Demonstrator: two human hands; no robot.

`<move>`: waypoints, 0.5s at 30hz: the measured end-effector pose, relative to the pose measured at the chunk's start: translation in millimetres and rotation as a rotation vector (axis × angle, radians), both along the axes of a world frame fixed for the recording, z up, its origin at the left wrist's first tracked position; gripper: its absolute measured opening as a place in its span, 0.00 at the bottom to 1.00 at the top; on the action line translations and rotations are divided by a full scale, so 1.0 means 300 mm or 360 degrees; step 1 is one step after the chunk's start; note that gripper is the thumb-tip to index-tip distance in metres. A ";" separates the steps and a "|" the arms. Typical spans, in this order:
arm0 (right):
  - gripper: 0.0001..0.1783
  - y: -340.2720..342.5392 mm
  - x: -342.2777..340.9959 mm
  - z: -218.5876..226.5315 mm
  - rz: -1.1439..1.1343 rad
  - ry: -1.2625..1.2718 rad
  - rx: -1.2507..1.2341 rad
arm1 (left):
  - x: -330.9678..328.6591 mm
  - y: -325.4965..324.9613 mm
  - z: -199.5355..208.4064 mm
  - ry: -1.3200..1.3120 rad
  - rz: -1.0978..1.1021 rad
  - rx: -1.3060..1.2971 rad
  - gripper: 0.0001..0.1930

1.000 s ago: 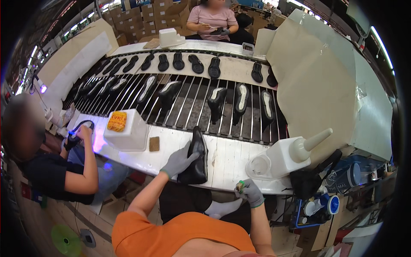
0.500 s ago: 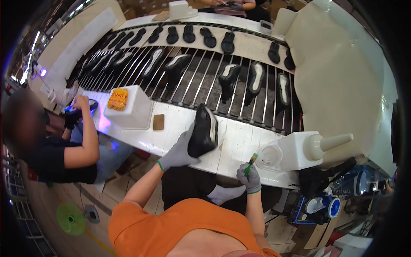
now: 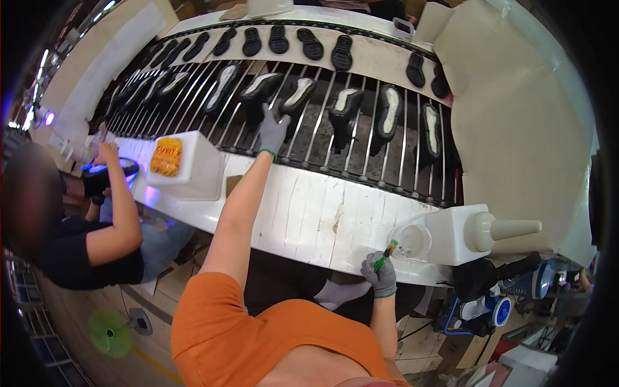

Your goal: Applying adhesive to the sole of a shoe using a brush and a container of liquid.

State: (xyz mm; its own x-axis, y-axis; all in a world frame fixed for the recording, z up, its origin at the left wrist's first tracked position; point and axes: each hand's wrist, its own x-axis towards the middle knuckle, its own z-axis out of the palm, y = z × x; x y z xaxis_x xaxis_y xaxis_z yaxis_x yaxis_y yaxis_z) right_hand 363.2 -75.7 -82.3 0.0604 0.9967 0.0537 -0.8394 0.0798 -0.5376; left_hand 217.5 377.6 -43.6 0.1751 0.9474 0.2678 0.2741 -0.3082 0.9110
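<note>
My left hand [image 3: 273,133], in a grey glove, reaches out over the roller rack with its fingers apart. Beside its fingertips lies a black shoe upper [image 3: 298,97] with a white underside turned up; whether they still touch, I cannot tell. My right hand [image 3: 380,275], also gloved, is closed around a small green-handled brush [image 3: 386,254], bristles up. Next to the brush is a round translucent cup [image 3: 412,241] at the foot of a white plastic bottle [image 3: 451,233]. More black uppers [image 3: 387,119] rest white side up along the metal rods [image 3: 308,145].
Black soles [image 3: 342,53] line a pale strip behind the rods. On the white worktop [image 3: 303,213] stands a white container [image 3: 200,168] with an orange packet [image 3: 166,157] on it. At left a co-worker [image 3: 97,238] handles a dark shoe under bluish light. A beige panel [image 3: 509,129] rises at right.
My left hand has carried the black shoe upper from over the worktop forward onto the rods and opened. My right hand keeps the brush near the cup.
</note>
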 end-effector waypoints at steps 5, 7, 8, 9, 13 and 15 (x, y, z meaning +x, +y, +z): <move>0.13 -0.016 0.006 0.009 -0.0122 0.0033 -0.0161 | 0.193 -0.114 0.132 -0.0050 0.0131 0.0651 0.41; 0.15 -0.005 0.010 0.014 -0.0068 0.0114 -0.0139 | 0.314 -0.143 0.183 -0.0278 -0.0172 0.0620 0.39; 0.16 0.002 0.004 0.018 -0.0099 0.0052 -0.0152 | 0.388 -0.133 0.178 -0.0424 -0.0325 0.0542 0.37; 0.16 -0.002 0.010 0.016 -0.0139 0.0046 -0.0155 | 0.473 -0.161 0.198 -0.0379 -0.0419 0.0426 0.36; 0.14 -0.020 0.018 0.014 -0.0141 0.0115 -0.0319 | 0.857 -0.167 0.080 -0.0477 -0.0675 0.0086 0.36; 0.17 -0.037 0.020 -0.009 -0.0084 0.0105 -0.0492 | 1.036 -0.128 -0.015 -0.0308 -0.0456 -0.0133 0.34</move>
